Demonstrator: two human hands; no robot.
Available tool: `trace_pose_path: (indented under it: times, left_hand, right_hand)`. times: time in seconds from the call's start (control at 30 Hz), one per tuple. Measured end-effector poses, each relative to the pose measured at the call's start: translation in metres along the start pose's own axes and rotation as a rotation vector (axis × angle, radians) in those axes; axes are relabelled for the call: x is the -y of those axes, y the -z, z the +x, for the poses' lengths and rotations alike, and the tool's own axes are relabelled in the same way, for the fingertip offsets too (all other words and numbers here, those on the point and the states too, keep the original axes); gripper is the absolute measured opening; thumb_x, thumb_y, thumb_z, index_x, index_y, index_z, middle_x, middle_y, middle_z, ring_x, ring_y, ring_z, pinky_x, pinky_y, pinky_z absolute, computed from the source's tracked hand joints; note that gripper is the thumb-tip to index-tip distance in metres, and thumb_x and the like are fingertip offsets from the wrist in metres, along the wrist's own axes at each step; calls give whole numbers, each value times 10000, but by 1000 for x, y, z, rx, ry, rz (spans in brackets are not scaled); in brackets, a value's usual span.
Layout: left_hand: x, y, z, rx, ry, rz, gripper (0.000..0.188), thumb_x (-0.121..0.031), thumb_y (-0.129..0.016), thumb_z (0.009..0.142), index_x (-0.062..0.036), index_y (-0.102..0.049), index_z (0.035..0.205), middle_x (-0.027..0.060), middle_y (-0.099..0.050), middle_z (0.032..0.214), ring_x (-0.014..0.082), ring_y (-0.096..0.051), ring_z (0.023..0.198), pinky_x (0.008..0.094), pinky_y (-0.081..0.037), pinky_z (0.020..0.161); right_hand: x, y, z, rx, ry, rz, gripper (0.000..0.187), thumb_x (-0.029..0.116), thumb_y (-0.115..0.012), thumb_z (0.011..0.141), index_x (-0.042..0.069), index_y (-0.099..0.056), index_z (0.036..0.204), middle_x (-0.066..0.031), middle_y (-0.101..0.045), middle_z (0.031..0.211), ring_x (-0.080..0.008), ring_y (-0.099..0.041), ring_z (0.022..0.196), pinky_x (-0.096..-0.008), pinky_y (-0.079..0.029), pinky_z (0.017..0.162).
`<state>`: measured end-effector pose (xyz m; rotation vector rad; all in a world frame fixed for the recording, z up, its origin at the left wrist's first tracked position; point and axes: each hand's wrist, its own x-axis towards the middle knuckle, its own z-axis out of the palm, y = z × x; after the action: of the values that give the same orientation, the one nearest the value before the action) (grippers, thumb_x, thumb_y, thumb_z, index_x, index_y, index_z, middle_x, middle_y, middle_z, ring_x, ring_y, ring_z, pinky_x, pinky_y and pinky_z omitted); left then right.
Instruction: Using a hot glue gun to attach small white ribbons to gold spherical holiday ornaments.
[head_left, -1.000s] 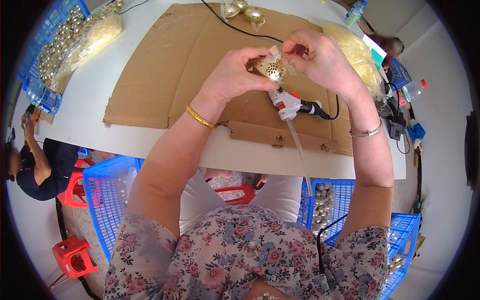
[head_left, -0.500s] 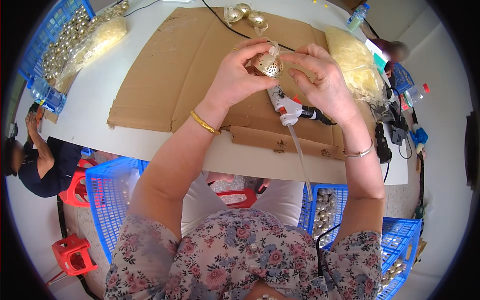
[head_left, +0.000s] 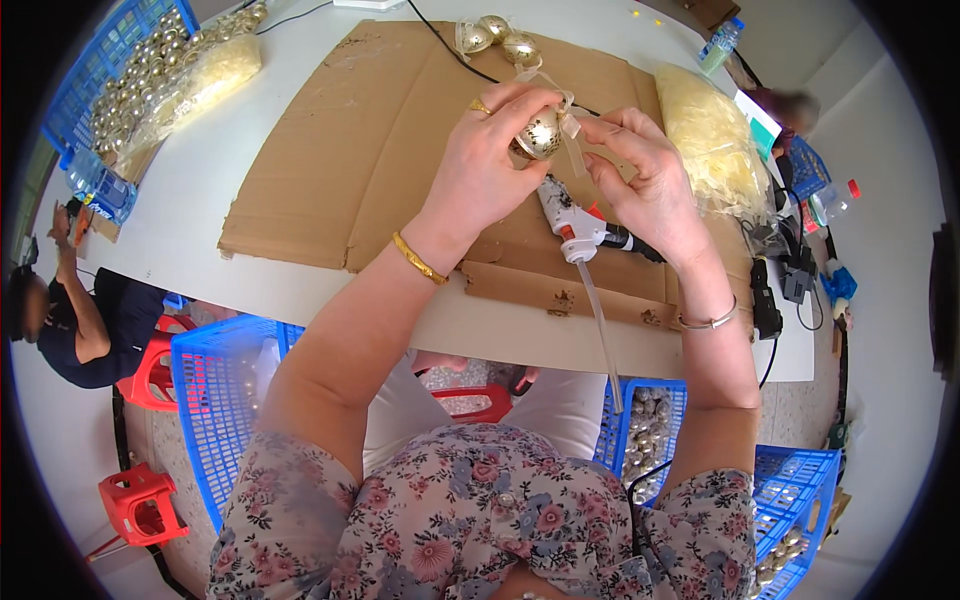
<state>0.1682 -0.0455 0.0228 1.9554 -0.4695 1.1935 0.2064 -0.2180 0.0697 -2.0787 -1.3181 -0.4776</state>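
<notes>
Gold ball (head_left: 541, 135) at upper centre, left hand (head_left: 488, 160) with fingers curled around it, right hand (head_left: 648, 178) with fingers at pale ribbon (head_left: 573, 150), pinch unclear, white glue gun (head_left: 575, 222) below, brown cardboard (head_left: 400, 150) beneath, yellowish bag (head_left: 705, 130) upper right

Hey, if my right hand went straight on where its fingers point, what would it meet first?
Probably the pale ribbon on the gold ball in your left hand; depth is unclear, so your right hand may be touching it.
</notes>
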Motion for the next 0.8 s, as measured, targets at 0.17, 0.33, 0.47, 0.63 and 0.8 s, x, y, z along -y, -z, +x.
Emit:
trace_pose_path:
  times: [0.17, 0.33, 0.47, 0.63, 0.8]
  left_hand:
    - [-3, 1, -1, 15, 51, -39, 482, 55, -660, 574, -106, -530, 1009, 77, -553, 1017, 272, -558, 885, 339, -481, 718]
    - [-1, 1, -2, 31, 43, -1, 461, 44, -690, 572, -87, -545, 990, 78, -546, 1034, 218, -566, 897, 301, -482, 723]
    - [-1, 0, -2, 31, 33, -9, 454, 46, -687, 564, -87, -546, 975, 78, -546, 1037, 229, -563, 912, 312, -483, 742]
    - [-1, 0, -1, -3, 18, -39, 420, 55, -672, 561, -84, -554, 940, 88, -550, 995, 271, -560, 869, 334, -487, 707]
    - [3, -1, -3, 45, 106, -114, 440, 38, -688, 546, -74, -550, 949, 79, -559, 982, 242, -564, 872, 326, -484, 703]
  right_hand:
    - [1, -3, -2, -58, -8, 42, 298, 2, -604, 693, 42, -625, 988, -117, -568, 858, -286, -562, 774, -363, -460, 716]
    - [1, -4, -3, -75, 7, 14, 292, 4, -603, 694, 40, -624, 983, -118, -576, 865, -284, -567, 772, -363, -460, 715]
    - [2, -4, -3, -73, 2, 11, 292, 4, -604, 693, 43, -625, 981, -107, -579, 864, -272, -568, 773, -359, -459, 711]
    - [5, -4, -3, -48, -35, 40, 312, -59, -612, 714, 32, -624, 1012, -93, -575, 869, -198, -573, 803, -271, -467, 709]
    - [1, -5, -3, -56, -20, 41, 336, -74, -598, 716, 31, -617, 1034, -96, -560, 848, -192, -568, 793, -266, -467, 708]
